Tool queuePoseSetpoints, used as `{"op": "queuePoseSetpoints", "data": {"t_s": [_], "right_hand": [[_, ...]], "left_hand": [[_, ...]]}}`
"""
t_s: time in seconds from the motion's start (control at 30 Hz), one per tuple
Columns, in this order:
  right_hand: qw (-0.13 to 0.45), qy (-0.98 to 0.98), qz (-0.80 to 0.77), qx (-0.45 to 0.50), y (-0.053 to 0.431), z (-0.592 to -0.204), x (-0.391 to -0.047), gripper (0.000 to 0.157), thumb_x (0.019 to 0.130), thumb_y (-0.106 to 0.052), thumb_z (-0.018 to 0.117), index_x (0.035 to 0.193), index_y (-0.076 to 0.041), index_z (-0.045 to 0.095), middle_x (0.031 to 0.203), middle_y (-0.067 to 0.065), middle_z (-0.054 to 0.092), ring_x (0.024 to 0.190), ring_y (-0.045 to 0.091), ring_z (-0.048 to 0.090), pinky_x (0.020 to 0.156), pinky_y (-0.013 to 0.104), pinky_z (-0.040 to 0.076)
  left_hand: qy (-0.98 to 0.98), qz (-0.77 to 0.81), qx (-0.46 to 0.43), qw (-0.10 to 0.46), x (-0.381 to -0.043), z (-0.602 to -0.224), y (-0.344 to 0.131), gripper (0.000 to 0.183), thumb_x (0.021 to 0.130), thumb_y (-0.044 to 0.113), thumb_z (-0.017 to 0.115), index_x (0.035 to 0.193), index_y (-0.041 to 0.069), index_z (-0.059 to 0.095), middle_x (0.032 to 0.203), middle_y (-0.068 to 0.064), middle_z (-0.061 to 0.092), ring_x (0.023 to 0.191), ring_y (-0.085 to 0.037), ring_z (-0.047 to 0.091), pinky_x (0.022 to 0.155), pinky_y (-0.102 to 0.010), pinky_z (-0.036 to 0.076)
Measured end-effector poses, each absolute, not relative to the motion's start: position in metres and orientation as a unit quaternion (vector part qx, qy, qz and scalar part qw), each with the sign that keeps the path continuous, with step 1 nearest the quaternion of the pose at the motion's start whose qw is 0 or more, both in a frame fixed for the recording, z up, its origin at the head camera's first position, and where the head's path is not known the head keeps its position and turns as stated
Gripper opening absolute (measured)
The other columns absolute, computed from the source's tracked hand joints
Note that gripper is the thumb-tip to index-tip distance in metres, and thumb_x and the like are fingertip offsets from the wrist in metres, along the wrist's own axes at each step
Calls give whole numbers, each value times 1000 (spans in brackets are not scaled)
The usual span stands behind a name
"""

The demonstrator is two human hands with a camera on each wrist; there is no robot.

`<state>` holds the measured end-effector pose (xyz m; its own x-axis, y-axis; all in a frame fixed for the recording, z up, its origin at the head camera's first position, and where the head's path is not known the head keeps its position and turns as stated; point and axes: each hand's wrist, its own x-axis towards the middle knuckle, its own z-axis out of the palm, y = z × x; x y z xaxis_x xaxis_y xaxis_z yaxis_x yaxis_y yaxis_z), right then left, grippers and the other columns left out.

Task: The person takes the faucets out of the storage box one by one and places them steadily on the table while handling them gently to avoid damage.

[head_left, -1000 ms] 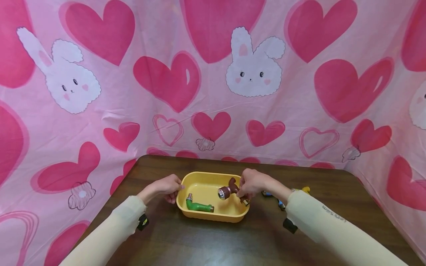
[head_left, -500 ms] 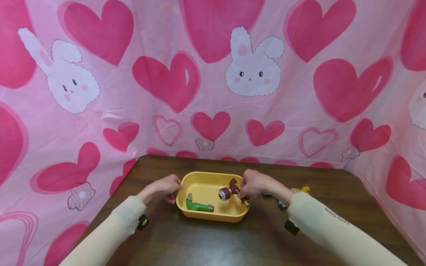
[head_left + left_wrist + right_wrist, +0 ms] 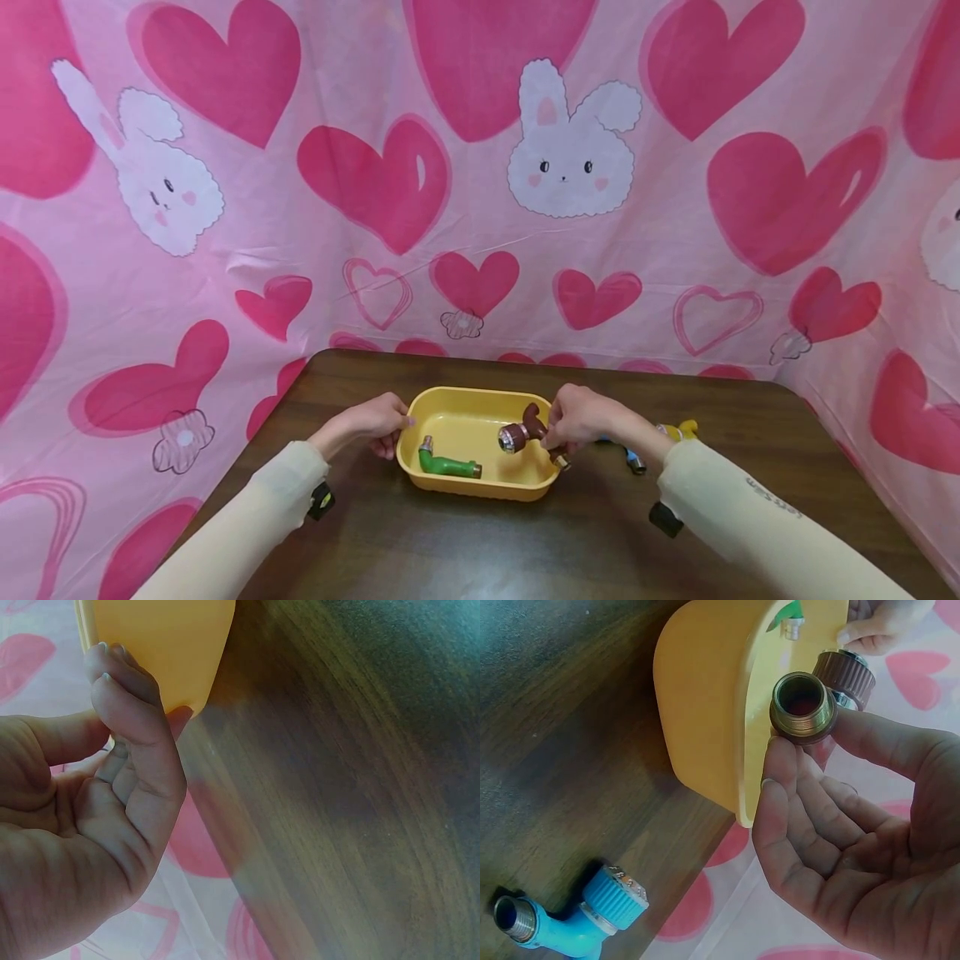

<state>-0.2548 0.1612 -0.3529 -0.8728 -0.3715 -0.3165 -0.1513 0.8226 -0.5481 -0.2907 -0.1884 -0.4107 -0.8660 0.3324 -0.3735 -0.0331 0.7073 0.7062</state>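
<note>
Before pink cloth (image 3: 480,208), pinches yellow basin (image 3: 480,489), green pipe (image 3: 453,468) inside, by its left end with left grip (image 3: 381,419) and, with right grip (image 3: 580,414), brown tap (image 3: 513,438) over its right end.

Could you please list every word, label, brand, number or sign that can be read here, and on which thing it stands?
None can be read with certainty.
Right sleeve: dark lettering, too blurred to read.
Black device by the left sleeve: yellow-green mark, too small to make out.
Yellow tub and brown valve: no text seen.
</note>
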Motion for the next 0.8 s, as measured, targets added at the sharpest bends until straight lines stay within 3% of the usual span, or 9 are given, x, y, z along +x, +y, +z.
{"op": "queuePoseSetpoints", "data": {"t_s": [0.33,0.8], "right_hand": [[201,931,-269,-142,167,-352,-251,28,90,-14,84,67,-7,70,63,2,69,60,16,67,57,27,56],[194,933,-270,-138,172,-354,-249,30,90,-16,84,66,-7,69,62,3,68,56,13,62,50,22,46]], "left_hand": [[892,371,85,243,-290,-410,-189,23,109,8,55,99,-5,71,59,-8,59,44,-12,58,47,-26,54],[889,373,90,251,-289,-407,-187,26,109,9,54,95,-6,69,57,-8,59,45,-13,57,45,-25,53]]}}
